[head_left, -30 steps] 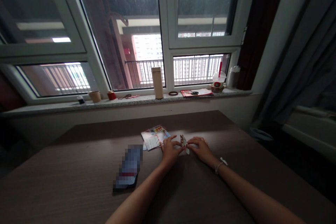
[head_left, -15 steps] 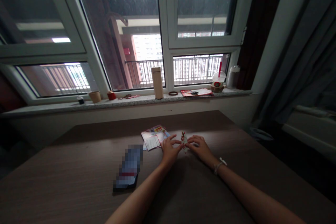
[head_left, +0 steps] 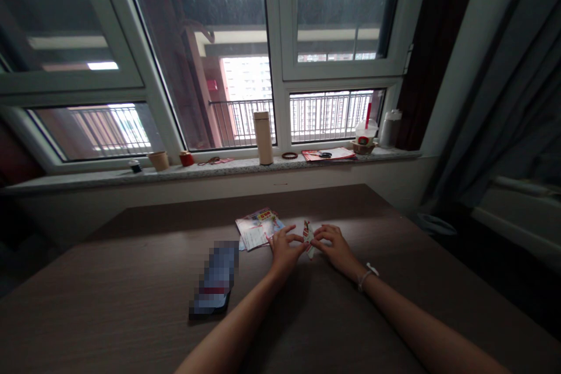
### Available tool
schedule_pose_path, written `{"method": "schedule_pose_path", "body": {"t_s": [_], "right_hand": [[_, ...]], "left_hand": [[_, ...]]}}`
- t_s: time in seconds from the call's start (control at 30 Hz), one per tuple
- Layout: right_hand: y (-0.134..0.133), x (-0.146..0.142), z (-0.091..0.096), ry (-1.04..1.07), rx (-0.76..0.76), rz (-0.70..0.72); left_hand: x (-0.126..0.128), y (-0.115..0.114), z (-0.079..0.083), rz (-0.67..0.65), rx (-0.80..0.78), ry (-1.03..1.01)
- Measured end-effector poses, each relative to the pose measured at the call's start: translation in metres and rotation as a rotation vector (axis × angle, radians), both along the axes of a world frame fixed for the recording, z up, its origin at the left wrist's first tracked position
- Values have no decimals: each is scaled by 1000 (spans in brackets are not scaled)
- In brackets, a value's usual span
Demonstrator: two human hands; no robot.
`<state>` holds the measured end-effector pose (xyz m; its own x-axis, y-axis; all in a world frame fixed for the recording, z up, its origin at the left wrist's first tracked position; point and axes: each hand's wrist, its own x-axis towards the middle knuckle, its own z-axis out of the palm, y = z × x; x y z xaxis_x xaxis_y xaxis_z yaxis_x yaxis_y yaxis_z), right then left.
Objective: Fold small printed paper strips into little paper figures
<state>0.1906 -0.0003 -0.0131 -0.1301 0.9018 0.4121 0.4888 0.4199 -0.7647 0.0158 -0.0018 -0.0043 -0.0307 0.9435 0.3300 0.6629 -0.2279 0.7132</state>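
Folded paper (head_left: 308,233) turned, its print (head_left: 306,226) illegible

Table (head_left: 421,266): free room along right and far left
Phone (head_left: 214,277): obstacle, left
Papers (head_left: 252,234): obstacle beside left hand (head_left: 284,252)

A dark brown wood-grain table (head_left: 131,269) carries a small, slightly fanned stack of colourful printed leaflets (head_left: 253,232) toward its far side and, nearer and further left, a dark-edged smartphone (head_left: 215,277) lying aslant, its surface pixelated
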Motion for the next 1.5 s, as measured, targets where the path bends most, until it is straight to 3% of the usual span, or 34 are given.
{"method": "schedule_pose_path", "body": {"t_s": [0.47, 1.1, 1.33, 1.5], "right_hand": [[2, -1, -5, 28, 25, -78], [3, -5, -8, -63, 11, -2], [2, -7, -6, -43, 23, 2], [4, -1, -7, 15, 1, -82]], "left_hand": [[1, 0, 4, -4, -29, 18], [8, -10, 12, -19, -15, 21], [11, -10, 7, -7, 21, 21], [7, -5, 1, 6, 35, 17]]}}
